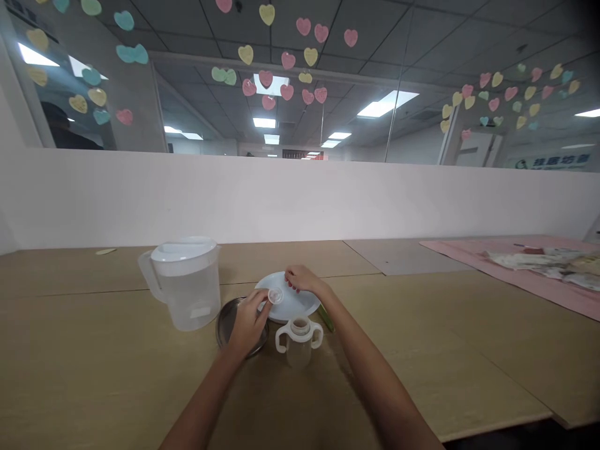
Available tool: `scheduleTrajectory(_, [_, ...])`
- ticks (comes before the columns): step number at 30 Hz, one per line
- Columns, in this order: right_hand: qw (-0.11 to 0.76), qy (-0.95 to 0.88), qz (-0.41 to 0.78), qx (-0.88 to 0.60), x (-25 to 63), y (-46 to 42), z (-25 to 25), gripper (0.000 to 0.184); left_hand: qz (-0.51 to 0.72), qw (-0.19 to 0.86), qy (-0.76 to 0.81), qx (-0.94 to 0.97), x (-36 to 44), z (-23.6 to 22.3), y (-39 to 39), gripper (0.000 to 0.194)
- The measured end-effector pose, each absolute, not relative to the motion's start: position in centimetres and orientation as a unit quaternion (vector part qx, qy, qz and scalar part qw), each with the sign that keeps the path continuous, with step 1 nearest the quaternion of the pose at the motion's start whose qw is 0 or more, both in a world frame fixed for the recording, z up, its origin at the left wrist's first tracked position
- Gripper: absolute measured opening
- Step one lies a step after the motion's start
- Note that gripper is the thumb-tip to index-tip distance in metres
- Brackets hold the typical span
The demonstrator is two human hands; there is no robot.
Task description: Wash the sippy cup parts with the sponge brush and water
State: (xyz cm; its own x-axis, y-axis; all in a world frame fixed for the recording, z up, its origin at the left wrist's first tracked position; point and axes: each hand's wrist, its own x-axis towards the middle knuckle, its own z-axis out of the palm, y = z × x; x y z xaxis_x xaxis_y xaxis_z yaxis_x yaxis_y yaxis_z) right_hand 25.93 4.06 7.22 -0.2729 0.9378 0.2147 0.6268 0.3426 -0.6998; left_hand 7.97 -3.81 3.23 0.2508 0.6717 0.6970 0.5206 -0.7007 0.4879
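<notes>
My left hand (248,319) pinches a small clear round lid (275,295) just above a white plate (297,306). My right hand (302,279) rests curled on the far rim of that plate, fingers bent over its edge. In front of the plate stands a small clear two-handled cup (299,340) with its top off. A round metal dish (225,322) lies under my left hand, partly hidden by it.
A clear plastic pitcher (185,281) with a white lid stands left of the plate. A green object (327,319) peeks out beside my right forearm. A pink cloth (529,269) with papers lies far right. A white partition wall (300,200) backs the wooden table (445,350).
</notes>
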Motion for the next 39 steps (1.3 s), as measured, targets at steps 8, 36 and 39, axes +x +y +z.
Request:
scheduleTrajectory(8, [0.470,-0.754,0.165,-0.428,26.0,-1.4,13.3,0.040,0.461,0.061,0.396,0.792,8.0,0.6,-2.8,0.030])
scheduleTrajectory(36, [0.456,-0.767,0.207,-0.402,22.5,-5.0,13.5,0.063,0.492,0.128,0.417,0.753,8.1,0.1,-3.0,0.034])
scheduleTrajectory(39, [0.447,-0.776,0.200,-0.398,22.2,-5.4,13.4,0.061,0.493,0.131,0.416,0.753,8.2,0.0,-3.1,0.034])
